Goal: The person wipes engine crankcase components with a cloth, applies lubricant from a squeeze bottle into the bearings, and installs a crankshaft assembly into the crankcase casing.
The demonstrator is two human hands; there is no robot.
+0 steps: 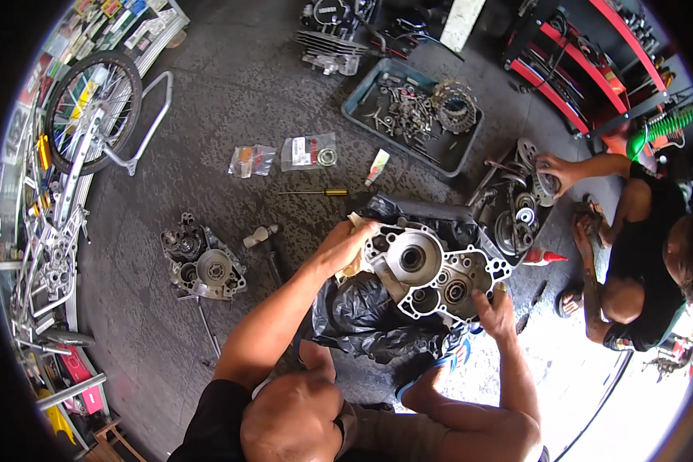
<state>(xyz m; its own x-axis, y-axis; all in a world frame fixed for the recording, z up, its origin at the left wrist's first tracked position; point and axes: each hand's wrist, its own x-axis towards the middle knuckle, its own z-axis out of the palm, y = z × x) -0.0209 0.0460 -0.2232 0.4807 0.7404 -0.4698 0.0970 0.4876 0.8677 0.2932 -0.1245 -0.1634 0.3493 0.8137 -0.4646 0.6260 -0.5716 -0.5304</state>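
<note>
A silver engine crankcase half [458,271] is held up over a crumpled black plastic bag [362,312], its open inner side with bearings facing up. My left hand [349,245] is closed around a pale rag [353,269] at the casing's left edge. At the lower right edge, my right hand [496,312] grips the crankcase half, thumb on the inner face. Another crankcase half [215,268] with gears in it lies on the floor to the left. Beside it are a hammer [262,236] and a long thin metal tool [208,325].
Beyond the bag lie a yellow-handled screwdriver [335,192], small parts bags [252,161] and a tube [377,166]. A parts tray [354,108] stands farther off. At right, a crouching co-worker [631,254] touches engine parts [525,202]. A wheel [135,96] leans at left.
</note>
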